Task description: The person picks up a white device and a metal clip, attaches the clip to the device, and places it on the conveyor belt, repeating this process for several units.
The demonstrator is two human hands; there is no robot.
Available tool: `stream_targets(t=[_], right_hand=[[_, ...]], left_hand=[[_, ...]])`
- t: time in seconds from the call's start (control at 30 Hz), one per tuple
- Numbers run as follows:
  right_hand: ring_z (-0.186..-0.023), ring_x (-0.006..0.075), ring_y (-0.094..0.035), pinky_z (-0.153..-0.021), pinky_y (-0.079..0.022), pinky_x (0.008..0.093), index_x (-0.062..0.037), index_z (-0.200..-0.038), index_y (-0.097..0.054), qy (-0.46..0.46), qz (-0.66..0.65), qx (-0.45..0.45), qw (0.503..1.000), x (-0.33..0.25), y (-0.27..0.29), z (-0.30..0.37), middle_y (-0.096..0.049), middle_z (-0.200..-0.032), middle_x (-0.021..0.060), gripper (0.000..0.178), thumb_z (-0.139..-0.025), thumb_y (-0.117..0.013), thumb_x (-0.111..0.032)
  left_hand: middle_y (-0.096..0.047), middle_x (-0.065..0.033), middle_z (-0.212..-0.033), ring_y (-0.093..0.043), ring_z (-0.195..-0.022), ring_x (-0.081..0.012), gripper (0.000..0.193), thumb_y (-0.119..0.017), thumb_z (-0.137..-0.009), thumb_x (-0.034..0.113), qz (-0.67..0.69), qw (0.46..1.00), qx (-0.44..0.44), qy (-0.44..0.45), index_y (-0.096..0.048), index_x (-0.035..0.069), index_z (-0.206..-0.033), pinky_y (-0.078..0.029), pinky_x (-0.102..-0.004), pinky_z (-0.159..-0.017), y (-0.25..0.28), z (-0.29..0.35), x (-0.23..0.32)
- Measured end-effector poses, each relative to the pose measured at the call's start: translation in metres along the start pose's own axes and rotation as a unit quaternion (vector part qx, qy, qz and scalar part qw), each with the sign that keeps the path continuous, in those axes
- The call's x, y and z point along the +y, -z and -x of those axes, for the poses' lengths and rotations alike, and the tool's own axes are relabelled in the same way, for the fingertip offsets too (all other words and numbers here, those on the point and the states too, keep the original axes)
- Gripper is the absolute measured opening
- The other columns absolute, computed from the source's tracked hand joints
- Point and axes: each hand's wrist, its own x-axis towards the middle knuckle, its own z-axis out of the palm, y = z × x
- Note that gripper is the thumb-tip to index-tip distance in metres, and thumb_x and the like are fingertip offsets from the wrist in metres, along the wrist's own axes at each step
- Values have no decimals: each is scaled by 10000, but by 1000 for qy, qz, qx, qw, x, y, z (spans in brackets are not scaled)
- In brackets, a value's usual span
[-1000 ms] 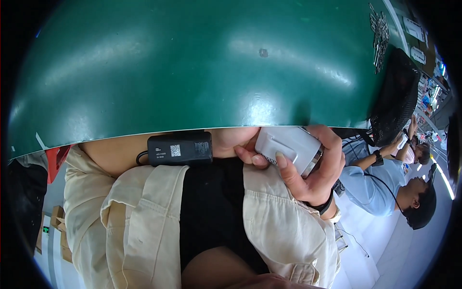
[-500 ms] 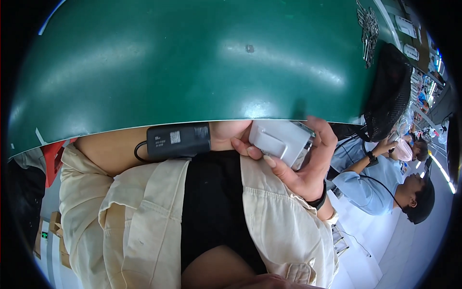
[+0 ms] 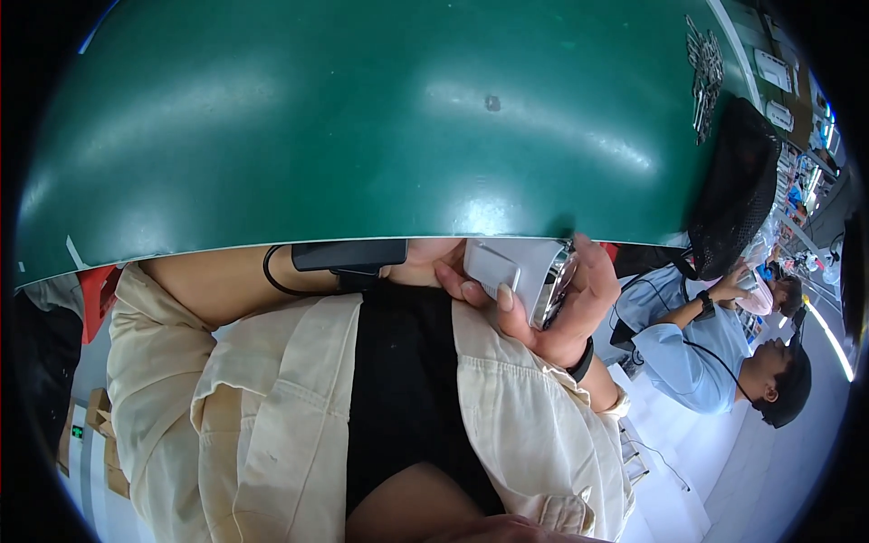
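Note:
A white plastic casing [image 3: 491,261] with a raised edge is held low in front of my body, just under the near edge of the green table. On its right side is a shiny metallic part [image 3: 554,288]. My right hand [image 3: 579,303] is closed round that side, thumb on the casing's near face. My left hand [image 3: 450,278] has its fingers bent against the casing's left side; the table edge hides part of this hand. A black box-shaped device [image 3: 351,254] with a cable sits on my left forearm.
On the green table [image 3: 362,136], a pile of thin metal pieces [image 3: 704,77] lies at the far right. A black mesh bag [image 3: 738,185] hangs over the right edge. Another person [image 3: 697,348] in light blue is at the right. Something red [image 3: 98,299] stands below the table at left.
The casing has tilted in my hands, and more of its shiny right side shows. The device on my left forearm has turned and slipped partly beneath the table edge. The view has shifted slightly.

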Motion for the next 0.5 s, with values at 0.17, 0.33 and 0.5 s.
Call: stream_targets(t=[0.17, 0.33, 0.5], right_hand=[[-576, 224, -566, -477, -447, 314, 117, -1182, -417, -5, 9, -15, 1000, -2, -1, 1, -565, -810, 182, 752, -706, -811, -312], [-616, 243, -580, -509, -470, 324, 96, -1206, -403, -9, 14, -31, 999, -6, -1, 3, -543, -878, 199, 718, -740, -774, -304], [-667, 267, -589, -551, -500, 331, 57, -1254, -378, -8, 19, -26, 999, -9, -2, 5, -504, -993, 218, 663, -792, -717, -278]], left_hand=[[-611, -130, -865, -523, -581, -146, 580, -289, -990, 527, 8, 1000, 2, -3, -527, 8, -1089, -394, -224, -465, -1, 8, -7], [-612, -130, -873, -528, -597, -148, 571, -299, -990, 519, 7, 1000, 8, -9, -529, 7, -1094, -401, -228, -481, 1, 24, -10], [-612, -130, -882, -533, -612, -151, 563, -310, -990, 512, 6, 1000, 11, -12, -530, 6, -1099, -409, -233, -496, -7, 15, -11]])
